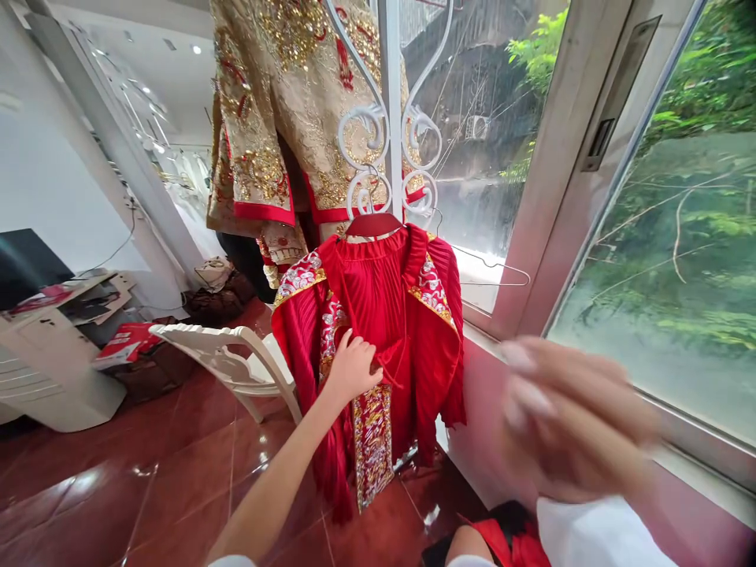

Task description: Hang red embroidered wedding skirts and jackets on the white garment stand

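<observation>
RED PLEATED GARMENT ON RACK: FRONT PANEL HELD BY LEFT HAND

The window (679,236) fills the right side of the view, and red floor tiles (147,472) lie below. A white scrollwork rack (390,118) stands before the glass. It carries a gold embroidered robe (277,102) at the top and the red pleated garment (407,315) lower down, on a red hanger (373,224) hooked into a scroll. A white chair (230,354) stands just beside the garment's left edge.

Step in hand, as judged: the garment's front is being gripped and adjusted while it hangs. The left hand (353,366) is at the centre front, fingers curled and clamped on the red fabric above the embroidered panel (372,441). The right hand (572,417) is near the camera, well apart from the garment and blurred. Its fingers look stretched out side by side, with nothing seen in them.

Further handling calls for a light pull, so that the hanger hook stays seated.

Garment condition: fine vertical pleats, patterned gold-edged shoulder trim, hem reaching close to the floor
</observation>
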The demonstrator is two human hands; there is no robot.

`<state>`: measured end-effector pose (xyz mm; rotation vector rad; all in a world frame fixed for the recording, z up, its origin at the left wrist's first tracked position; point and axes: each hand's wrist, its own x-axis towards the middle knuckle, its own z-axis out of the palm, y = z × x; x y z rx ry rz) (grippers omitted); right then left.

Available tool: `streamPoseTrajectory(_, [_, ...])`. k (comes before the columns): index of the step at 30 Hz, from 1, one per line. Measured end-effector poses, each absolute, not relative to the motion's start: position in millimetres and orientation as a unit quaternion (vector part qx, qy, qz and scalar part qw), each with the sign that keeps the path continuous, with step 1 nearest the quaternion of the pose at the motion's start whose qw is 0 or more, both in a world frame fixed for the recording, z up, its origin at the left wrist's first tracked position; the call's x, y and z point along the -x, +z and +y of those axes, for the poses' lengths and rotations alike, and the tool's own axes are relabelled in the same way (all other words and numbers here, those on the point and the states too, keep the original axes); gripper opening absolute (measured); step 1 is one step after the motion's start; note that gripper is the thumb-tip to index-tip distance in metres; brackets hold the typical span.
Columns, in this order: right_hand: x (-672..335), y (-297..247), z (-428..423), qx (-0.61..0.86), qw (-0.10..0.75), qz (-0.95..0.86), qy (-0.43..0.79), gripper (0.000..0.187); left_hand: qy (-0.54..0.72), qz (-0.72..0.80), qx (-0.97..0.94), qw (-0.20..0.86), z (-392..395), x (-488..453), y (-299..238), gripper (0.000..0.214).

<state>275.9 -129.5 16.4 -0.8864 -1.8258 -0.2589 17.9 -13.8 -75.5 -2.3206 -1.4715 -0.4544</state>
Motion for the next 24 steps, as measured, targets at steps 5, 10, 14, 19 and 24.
streamPoseTrajectory(5, [-238.4, 36.6, 20.3, 0.436, 0.545, -0.704, -0.132, 0.045, -0.240, -0.572, 0.772, 0.138, -41.6, 10.2, -36.0, 0.040])
streamPoseTrajectory(10, [-195.8, 38.2, 124.3, 0.618, 0.489, -0.616, -0.004, 0.097, -0.428, -0.680, 0.536, 0.259, 3.3, -8.7, 15.8, 0.063])
streamPoseTrajectory(14, [-188.3, 31.7, 149.1, 0.651, 0.497, -0.573, 0.016, 0.092, -0.411, -0.741, 0.474, 0.239, 38.3, -14.9, 23.7, 0.090])
streamPoseTrajectory(19, [-218.1, 31.9, 146.1, 0.641, 0.485, -0.593, -0.036, 0.058, -0.356, -0.735, 0.504, 0.282, 27.0, 3.4, 20.0, 0.070])
streamPoseTrajectory(24, [-258.7, 57.5, 129.5, 0.604, 0.400, -0.688, -0.046, 0.028, -0.316, -0.752, 0.525, 0.242, -5.0, 28.0, 48.8, 0.046])
